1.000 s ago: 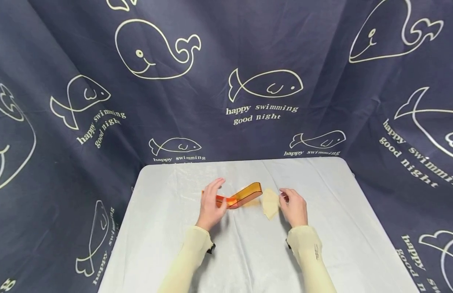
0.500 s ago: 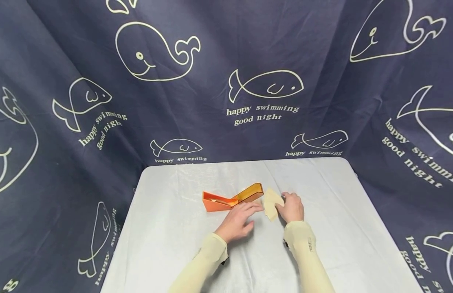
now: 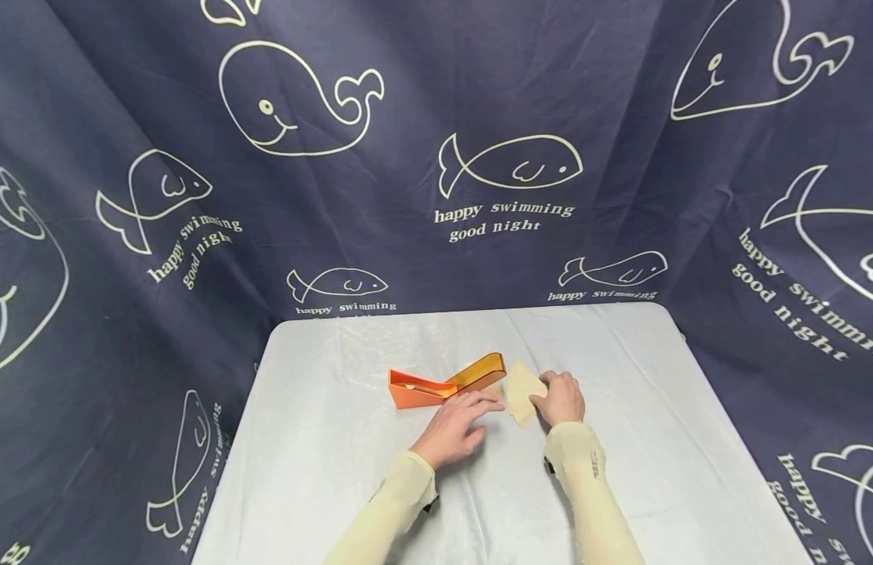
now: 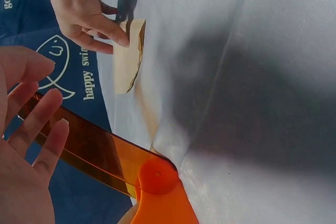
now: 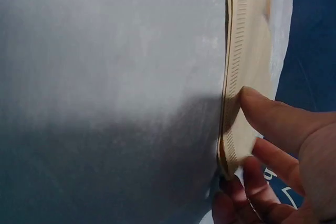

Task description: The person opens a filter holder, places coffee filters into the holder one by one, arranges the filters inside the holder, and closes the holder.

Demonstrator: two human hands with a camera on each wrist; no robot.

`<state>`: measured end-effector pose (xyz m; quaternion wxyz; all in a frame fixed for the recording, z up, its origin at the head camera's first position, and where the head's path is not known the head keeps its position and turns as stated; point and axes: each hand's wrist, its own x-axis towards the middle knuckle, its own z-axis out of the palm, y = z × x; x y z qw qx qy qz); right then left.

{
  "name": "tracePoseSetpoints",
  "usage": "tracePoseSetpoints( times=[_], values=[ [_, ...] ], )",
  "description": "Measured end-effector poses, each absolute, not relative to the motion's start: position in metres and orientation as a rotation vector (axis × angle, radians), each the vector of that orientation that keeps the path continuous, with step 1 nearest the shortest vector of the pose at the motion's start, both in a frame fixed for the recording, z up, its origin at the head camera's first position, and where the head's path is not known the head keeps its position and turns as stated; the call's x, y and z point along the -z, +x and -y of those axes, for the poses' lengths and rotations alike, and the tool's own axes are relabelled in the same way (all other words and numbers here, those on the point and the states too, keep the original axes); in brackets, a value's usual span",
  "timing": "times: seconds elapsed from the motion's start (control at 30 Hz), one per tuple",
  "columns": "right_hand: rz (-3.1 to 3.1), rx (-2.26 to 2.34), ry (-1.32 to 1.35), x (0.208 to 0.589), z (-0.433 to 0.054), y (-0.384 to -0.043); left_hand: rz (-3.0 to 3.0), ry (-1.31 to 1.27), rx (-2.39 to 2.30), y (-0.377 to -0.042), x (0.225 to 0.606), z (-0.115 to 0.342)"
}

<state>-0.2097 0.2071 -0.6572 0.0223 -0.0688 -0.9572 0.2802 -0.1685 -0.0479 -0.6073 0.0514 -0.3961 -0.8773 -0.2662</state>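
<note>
My right hand [image 3: 562, 399] pinches a folded stack of tan paper coffee filters [image 3: 523, 388] at its right edge, on the table. In the right wrist view, the thumb lies over the filters' [image 5: 244, 72] crimped edge, with fingers on the other side. To the left stands an orange case [image 3: 414, 398] whose see-through amber lid [image 3: 479, 375] is swung up toward the filters. My left hand [image 3: 452, 430] is just in front of the case, fingers extended, holding nothing. The left wrist view sets its fingers before the lid [image 4: 100, 150]; whether they touch it I cannot tell.
A white cloth covers the table [image 3: 323, 486]. A dark blue curtain [image 3: 479, 267] with fish and whale drawings hangs behind it and at both sides. Something pale lies inside the orange case, too small to identify.
My left hand has left the orange case's left part and moved right and nearer, in front of the hinge. My right hand has come onto the filters and pinches them. The last half second shows little movement.
</note>
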Motion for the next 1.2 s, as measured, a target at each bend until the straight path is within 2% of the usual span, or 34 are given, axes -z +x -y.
tracePoseSetpoints(
  times=[0.73,1.2],
  values=[
    [2.751,-0.793,-0.218,0.645,-0.213,-0.204,2.724,-1.142,0.916,-0.170,0.605,0.056],
    [2.541,-1.007,-0.199,0.602,-0.218,-0.205,2.638,-1.042,0.944,-0.174,0.592,0.070]
  ],
)
